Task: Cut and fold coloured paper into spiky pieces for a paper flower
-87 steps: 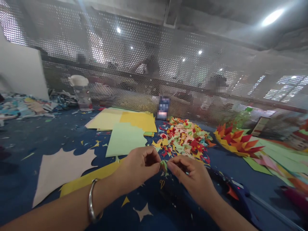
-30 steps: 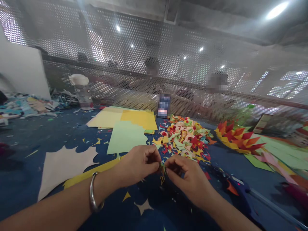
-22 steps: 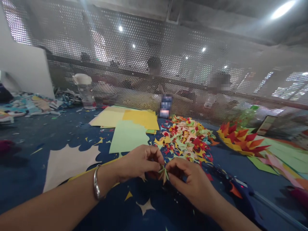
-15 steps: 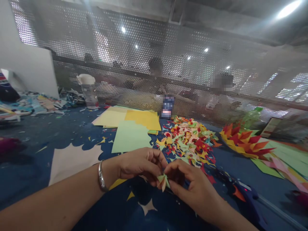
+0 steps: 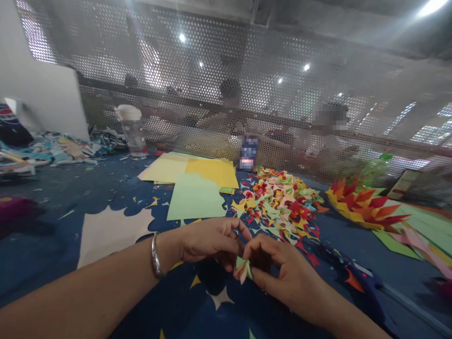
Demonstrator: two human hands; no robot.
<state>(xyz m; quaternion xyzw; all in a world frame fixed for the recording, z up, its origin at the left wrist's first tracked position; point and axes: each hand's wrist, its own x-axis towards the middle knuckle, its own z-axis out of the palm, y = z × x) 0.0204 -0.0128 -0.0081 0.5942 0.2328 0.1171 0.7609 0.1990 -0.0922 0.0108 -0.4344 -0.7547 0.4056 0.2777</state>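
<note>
Between my fingertips is a small paper flower (image 5: 243, 270) with pale green and peach petals. My left hand (image 5: 215, 241), with a silver bangle at the wrist, pinches it from the left. From the right, my right hand (image 5: 277, 263) grips it between thumb and fingers. A pale four-pointed paper scrap (image 5: 220, 298) lies on the dark blue tabletop just below. To the right of my right hand rests a dark blue glue gun (image 5: 367, 282) with a clear glue stick at its back. A heap of small cut paper pieces (image 5: 282, 202) spreads beyond my hands.
Green sheet (image 5: 196, 200), yellow sheets (image 5: 212, 170) and a scalloped pale sheet (image 5: 109, 230) lie ahead and left. A red-and-yellow paper flower (image 5: 367, 205) sits at right. A phone (image 5: 249, 153) and a lidded cup (image 5: 132, 132) stand before a perforated screen (image 5: 176, 94).
The view has shifted slightly, so everything sits a little further right. Both hands keep hold of the small paper flower, almost unmoved.
</note>
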